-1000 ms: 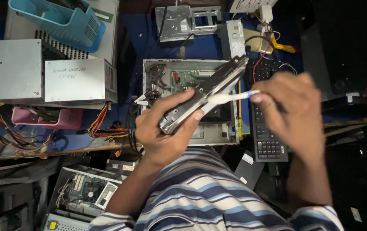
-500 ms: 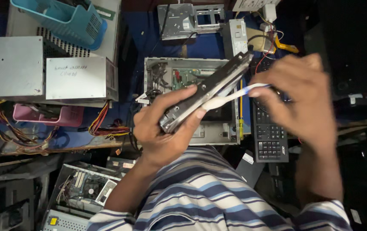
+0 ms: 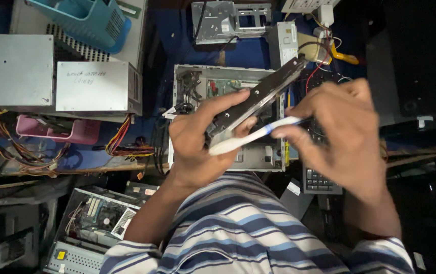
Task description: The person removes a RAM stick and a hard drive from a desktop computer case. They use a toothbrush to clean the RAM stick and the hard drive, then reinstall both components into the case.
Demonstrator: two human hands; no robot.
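Head view: left hand (image 3: 197,142) gripping tilted metal drive (image 3: 258,99) above open computer case (image 3: 228,76); right hand (image 3: 342,134) pinching white toothbrush (image 3: 251,136), laying against drive's near edge.
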